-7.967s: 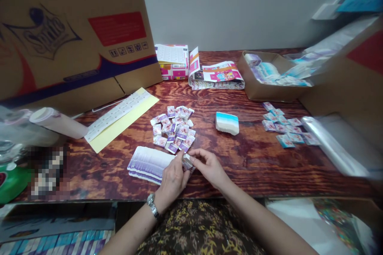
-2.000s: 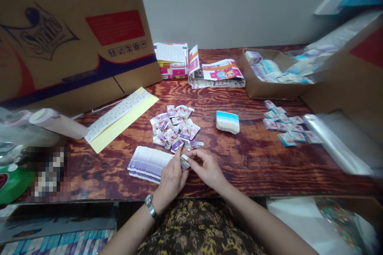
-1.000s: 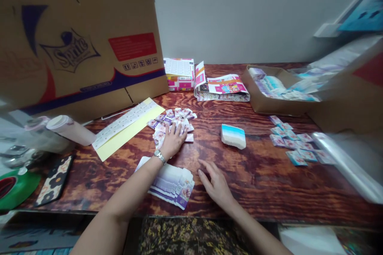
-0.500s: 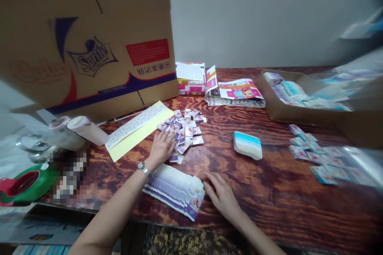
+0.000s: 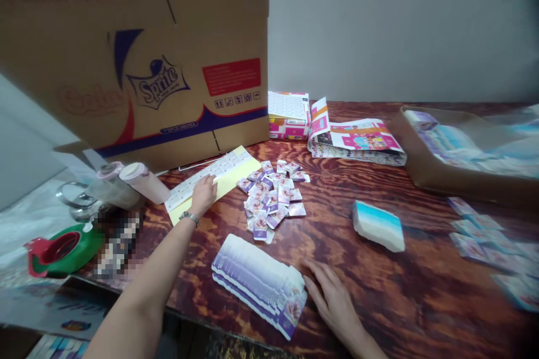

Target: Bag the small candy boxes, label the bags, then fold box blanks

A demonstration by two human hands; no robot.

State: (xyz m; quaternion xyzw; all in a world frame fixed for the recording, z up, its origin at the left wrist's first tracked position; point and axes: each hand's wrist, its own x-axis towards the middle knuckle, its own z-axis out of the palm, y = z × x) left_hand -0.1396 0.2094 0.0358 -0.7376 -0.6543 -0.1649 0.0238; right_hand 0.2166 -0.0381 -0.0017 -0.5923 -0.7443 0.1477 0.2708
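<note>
Resting the left hand over the yellow sheet, at its white strip of small printed marks, in front of the large cardboard box. Curling the fingers of this hand downward; not being able to tell whether pressing them together on something or leaving them apart, because of seeing mainly the back of the hand. Wearing 1 metal watch on the same wrist.

Placing the right hand beside the right end of the fanned stack of purple-and-white cards, with thumb and index finger apart. Not being able to tell whether touching the stack or only lying very near.

Finding this stack flat on the wooden table, nearer to the body than the loose pile of small purple-and-white packets. Noticing the pile between the yellow sheet at its left and 1 turquoise-and-white block at its right. Seeing also, farther right, blurred packets in front of the open carton.
</note>
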